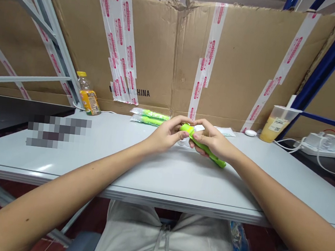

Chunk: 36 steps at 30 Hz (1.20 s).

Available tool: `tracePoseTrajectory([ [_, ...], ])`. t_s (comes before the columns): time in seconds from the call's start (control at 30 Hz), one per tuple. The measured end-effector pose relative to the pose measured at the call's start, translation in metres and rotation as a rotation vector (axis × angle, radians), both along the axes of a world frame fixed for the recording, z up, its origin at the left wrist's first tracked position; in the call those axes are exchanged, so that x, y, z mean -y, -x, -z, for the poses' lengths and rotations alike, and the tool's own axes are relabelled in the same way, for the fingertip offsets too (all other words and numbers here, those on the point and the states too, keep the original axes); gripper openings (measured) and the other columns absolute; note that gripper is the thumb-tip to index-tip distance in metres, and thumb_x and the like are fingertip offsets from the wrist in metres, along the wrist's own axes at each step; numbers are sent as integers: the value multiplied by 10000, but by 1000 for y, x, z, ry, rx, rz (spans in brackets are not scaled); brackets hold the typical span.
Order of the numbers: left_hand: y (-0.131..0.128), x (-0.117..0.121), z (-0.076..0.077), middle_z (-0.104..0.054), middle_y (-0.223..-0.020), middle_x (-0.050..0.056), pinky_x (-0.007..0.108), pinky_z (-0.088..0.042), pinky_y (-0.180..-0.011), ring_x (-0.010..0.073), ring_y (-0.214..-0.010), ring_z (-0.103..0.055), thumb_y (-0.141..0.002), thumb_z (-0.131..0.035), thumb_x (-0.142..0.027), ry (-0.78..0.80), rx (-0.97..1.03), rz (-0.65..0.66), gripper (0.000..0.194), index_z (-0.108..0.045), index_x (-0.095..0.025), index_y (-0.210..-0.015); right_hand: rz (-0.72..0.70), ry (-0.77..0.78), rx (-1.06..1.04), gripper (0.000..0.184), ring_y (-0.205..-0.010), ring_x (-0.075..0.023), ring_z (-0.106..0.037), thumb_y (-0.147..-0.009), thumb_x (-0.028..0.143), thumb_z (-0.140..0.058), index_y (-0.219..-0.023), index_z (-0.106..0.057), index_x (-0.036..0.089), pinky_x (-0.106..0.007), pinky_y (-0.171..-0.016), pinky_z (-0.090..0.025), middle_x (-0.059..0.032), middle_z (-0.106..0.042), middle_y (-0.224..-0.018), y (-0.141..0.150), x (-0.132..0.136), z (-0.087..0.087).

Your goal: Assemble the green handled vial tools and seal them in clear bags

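Note:
Both my hands meet over the middle of the grey table (62,158). My right hand (213,142) is wrapped round the handle of a bright green brush-like tool (209,153), whose tail sticks out towards the lower right. My left hand (166,135) pinches the tool's head end with thumb and fingertips. Something small and white sits just below the tool's head; I cannot make out what it is. Behind the hands lie two green items in clear plastic packets (149,116).
A yellow-capped juice bottle (88,94) stands at the back left. A plastic cup with a straw (277,123) stands at the back right, a small white object (250,132) beside it. A power strip with cables (324,142) lies far right. Taped cardboard (175,54) walls the table's back.

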<state>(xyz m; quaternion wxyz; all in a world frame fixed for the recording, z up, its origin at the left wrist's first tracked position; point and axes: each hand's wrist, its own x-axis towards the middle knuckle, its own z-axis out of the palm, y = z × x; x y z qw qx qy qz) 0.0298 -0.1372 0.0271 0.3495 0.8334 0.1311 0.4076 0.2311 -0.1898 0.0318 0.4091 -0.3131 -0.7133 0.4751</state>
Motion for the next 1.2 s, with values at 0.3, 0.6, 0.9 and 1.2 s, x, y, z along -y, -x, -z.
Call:
tracePoseTrajectory([
  [0.3,3,4,-5,-577,-839,13,226,-447,-593,88,-660,-537,-846,-696,-449,95,10,15,389,-568,-159,-1071,-78,48,-4,353,-464,-113,-490,-935,509,-556,-1125,-436,236,-238,-406,-387,18,-624,-701,0,0,-1],
  [0.6,10,-9,2,-536,-744,-47,218,-396,-569,91,-620,-531,-755,-780,-377,40,-108,-121,580,-479,-192,-1215,-31,-15,67,368,-481,-95,-478,-903,531,-606,-1075,-519,218,-236,-432,-391,21,-588,-721,-8,1,-5],
  [0.9,17,-22,7,-534,-691,-30,253,-357,-620,122,-636,-481,-856,-591,-271,-253,-339,-356,362,-610,-173,-1204,88,5,20,386,-456,-101,-471,-872,527,-642,-1078,-515,226,-240,-418,-382,30,-581,-689,-17,-7,0],
  [1.2,11,-29,24,-577,-741,-15,273,-389,-671,144,-666,-528,-858,-594,-281,-244,-446,-359,511,-542,-191,-1358,137,-5,-56,441,-428,-103,-451,-836,586,-649,-1045,-503,227,-244,-402,-364,39,-565,-664,-16,-8,0],
])
